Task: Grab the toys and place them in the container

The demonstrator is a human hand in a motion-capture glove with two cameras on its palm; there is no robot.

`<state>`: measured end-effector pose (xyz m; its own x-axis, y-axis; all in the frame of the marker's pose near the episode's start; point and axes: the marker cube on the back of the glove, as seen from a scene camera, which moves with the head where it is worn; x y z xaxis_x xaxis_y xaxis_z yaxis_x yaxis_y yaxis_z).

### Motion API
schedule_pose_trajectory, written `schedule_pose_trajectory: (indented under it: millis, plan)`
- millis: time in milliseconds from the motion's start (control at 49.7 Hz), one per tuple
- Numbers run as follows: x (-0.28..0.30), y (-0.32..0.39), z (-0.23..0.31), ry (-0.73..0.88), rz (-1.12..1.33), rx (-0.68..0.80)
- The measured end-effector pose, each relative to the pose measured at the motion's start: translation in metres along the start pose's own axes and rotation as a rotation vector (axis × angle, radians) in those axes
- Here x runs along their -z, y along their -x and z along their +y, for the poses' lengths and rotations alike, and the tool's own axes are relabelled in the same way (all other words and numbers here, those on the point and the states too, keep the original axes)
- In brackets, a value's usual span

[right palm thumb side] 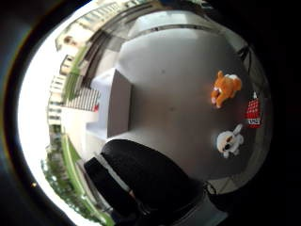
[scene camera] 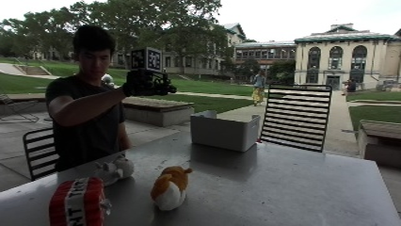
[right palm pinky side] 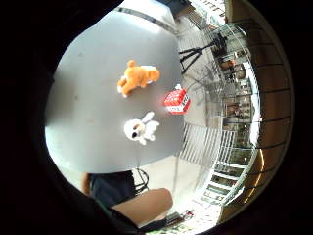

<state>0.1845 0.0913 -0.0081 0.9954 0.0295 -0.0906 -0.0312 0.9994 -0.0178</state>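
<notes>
The gloved right hand [scene camera: 145, 84] is up high over the counter [scene camera: 282, 188], its grip too hard to see, while the orange plush [scene camera: 170, 187], white plush [scene camera: 113, 169] and red block toy [scene camera: 76, 202] lie near, and the gray container [scene camera: 224, 131] sits far.

Orange-and-white plush [scene camera: 170, 188], red-and-white block [scene camera: 76, 202], seemingly white plush [scene camera: 114, 169], grey container [scene camera: 224, 131].

Outside view: across the table [scene camera: 282, 183], low, facing the person.
Palm views: high above, looking down.
Shared: tabletop.
</notes>
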Motion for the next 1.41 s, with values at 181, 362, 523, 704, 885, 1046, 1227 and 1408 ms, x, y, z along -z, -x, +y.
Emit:
schedule_pose_trajectory:
  millis: [181, 362, 523, 704, 885, 1046, 1227, 1408]
  plan:
    - [-0.056, -0.080, 0.023, -0.004, -0.012, -0.037]
    - [-0.127, -0.117, 0.048, 0.075, -0.007, -0.110]
    - [-0.193, -0.136, 0.063, 0.135, -0.027, -0.157]
    - [-0.239, -0.141, 0.076, 0.181, -0.072, -0.171]
    - [-0.266, -0.137, 0.085, 0.234, -0.135, -0.186]
    - [-0.276, -0.134, 0.095, 0.221, -0.179, -0.180]
    - [-0.263, -0.124, 0.097, 0.214, -0.135, -0.194]
    - [-0.251, -0.128, 0.081, 0.160, -0.060, -0.199]
